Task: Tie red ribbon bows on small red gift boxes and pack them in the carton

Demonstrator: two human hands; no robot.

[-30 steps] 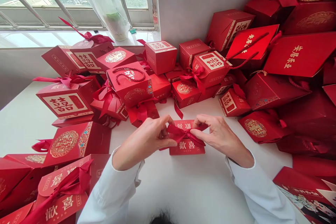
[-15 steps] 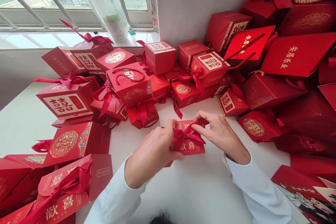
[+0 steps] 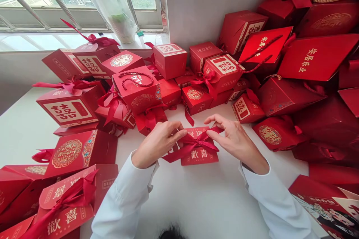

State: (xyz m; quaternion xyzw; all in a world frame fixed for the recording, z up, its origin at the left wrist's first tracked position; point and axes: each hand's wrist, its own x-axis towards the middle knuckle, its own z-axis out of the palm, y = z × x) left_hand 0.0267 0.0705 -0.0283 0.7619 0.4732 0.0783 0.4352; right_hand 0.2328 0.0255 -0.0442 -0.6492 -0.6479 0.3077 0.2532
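A flat red gift box (image 3: 199, 158) with gold characters lies on the white table right in front of me. A red satin ribbon bow (image 3: 199, 143) sits across its upper part, with one tail trailing to the lower left. My left hand (image 3: 158, 143) pinches the ribbon at the box's left side. My right hand (image 3: 234, 142) holds a ribbon end between thumb and forefinger at the box's upper right. White sleeves cover both forearms. The box's top edge is partly hidden behind the ribbon and fingers.
Many red gift boxes (image 3: 137, 89) and red paper bags (image 3: 312, 58) with rope handles crowd the white table (image 3: 174, 209) on the left, back and right. A white wall (image 3: 190, 3) and a window (image 3: 84, 3) stand behind them.
My left hand has moved up and to the left, off the box's corner. The ribbon tail now spreads out to the lower left, and the bow looks wider.
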